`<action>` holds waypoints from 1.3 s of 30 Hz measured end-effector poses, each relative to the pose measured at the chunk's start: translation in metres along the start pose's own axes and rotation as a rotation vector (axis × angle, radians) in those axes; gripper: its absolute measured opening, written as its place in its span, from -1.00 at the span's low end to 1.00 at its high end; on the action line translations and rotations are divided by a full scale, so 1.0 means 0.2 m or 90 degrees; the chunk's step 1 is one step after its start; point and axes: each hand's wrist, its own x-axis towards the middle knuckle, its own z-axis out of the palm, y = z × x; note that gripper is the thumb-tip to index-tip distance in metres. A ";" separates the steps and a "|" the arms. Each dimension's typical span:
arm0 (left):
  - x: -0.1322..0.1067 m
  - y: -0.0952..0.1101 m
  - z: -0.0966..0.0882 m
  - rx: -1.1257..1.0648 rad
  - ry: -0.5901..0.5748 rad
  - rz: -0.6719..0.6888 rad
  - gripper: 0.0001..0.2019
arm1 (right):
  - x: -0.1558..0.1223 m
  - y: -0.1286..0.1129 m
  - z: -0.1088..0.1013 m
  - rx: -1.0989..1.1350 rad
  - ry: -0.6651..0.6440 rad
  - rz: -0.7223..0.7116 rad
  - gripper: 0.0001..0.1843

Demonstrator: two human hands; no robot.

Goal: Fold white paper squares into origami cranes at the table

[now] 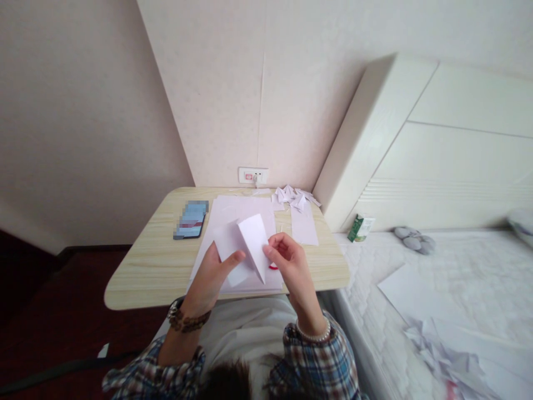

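Pinching folded paper (255,243) in the right hand (287,255), near the worktop's (145,272) front edge; left hand (214,269) with thumb spread, hold impossible to tell. Apparently mid-fold, calling for edge alignment.

We are holding a plain white piece of paper (255,241), partly folded, over the table (145,272). Its creased flap stands up at a slant, narrowing to a point nearest us; the flatter part spreads leftward.
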 end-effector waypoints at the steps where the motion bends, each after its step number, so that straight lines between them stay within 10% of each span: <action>1: 0.00 0.01 0.00 -0.005 0.010 0.000 -0.30 | 0.00 0.00 -0.01 0.013 0.008 -0.003 -0.78; 23: 0.01 0.01 -0.02 0.089 0.150 0.021 -0.52 | 0.04 0.04 -0.13 0.011 0.163 -0.067 -0.83; 31: -0.02 0.05 -0.02 -0.020 0.052 0.002 -0.47 | 0.02 0.02 -0.12 0.010 0.170 -0.084 -0.84; 39: 0.01 0.00 -0.01 0.031 0.063 0.043 -0.56 | -0.04 -0.03 -0.12 0.059 -0.029 -0.069 -0.77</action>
